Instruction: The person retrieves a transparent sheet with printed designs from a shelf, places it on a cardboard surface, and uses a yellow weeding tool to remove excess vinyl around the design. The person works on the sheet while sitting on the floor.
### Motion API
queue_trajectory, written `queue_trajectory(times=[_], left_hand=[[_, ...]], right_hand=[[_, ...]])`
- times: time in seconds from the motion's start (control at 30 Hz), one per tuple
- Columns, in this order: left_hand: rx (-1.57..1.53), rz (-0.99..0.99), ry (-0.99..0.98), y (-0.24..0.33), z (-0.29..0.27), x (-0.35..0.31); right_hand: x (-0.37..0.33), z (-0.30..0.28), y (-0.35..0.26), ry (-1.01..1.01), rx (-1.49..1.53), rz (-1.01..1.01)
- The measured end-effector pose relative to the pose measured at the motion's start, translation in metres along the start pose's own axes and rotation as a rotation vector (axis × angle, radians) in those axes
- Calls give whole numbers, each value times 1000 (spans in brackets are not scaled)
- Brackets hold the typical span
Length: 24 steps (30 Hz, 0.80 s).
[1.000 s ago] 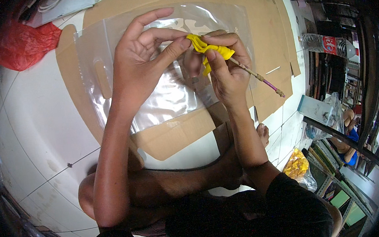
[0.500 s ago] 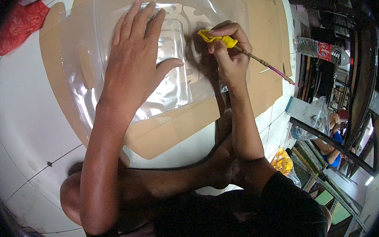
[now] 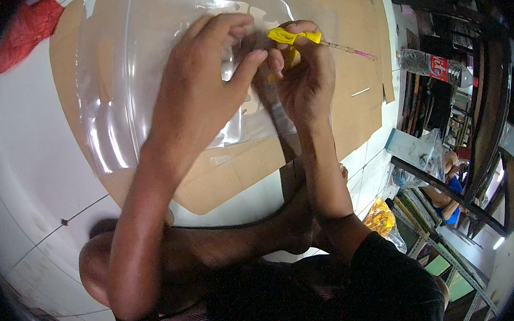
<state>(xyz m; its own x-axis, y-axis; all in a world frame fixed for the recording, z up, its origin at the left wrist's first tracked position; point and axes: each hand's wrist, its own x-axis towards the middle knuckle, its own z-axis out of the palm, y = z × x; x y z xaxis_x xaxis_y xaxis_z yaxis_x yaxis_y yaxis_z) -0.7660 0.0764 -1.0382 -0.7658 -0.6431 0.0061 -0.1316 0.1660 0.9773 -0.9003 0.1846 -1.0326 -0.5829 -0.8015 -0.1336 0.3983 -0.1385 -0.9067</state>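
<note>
A thin stick with a pinkish end is in my right hand, its near end wrapped in a yellow cloth. The fingers and thumb pinch the cloth over the plastic. My left hand hovers just left of it, thumb and fingers apart, holding nothing I can see. Beneath both hands lies a clear plastic sheet with glossy reflections. Cut-out or pale shapes show at its far middle, partly covered by my hands. Under the sheet is brown cardboard.
White floor tiles surround the cardboard. A red plastic bag lies at the far left. Along the right are a clear bottle, a pale box, a bag of yellow stuff and metal racking. Another person sits beyond.
My left hand has lifted off the sheet and moved right, toward the right hand. The stick has turned more level, and the sheet has shifted slightly to the far left.
</note>
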Motion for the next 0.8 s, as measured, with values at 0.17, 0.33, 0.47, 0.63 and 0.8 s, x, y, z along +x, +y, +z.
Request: queue_trajectory(times=[0.17, 0.33, 0.47, 0.63, 0.8], left_hand=[[-609, -413, -149, -2, 23, -7], [-606, -377, -79, 3, 33, -9], [-522, -319, 86, 6, 43, -15], [-161, -196, -205, 1, 7, -3], [564, 128, 8, 0, -35, 4]], right_hand=[[-1, 13, 0, 173, 161, -72], [-5, 16, -3, 150, 168, -77], [-12, 32, 0, 167, 44, -59], [2, -2, 8, 1, 244, -121], [14, -20, 8, -30, -430, -232]])
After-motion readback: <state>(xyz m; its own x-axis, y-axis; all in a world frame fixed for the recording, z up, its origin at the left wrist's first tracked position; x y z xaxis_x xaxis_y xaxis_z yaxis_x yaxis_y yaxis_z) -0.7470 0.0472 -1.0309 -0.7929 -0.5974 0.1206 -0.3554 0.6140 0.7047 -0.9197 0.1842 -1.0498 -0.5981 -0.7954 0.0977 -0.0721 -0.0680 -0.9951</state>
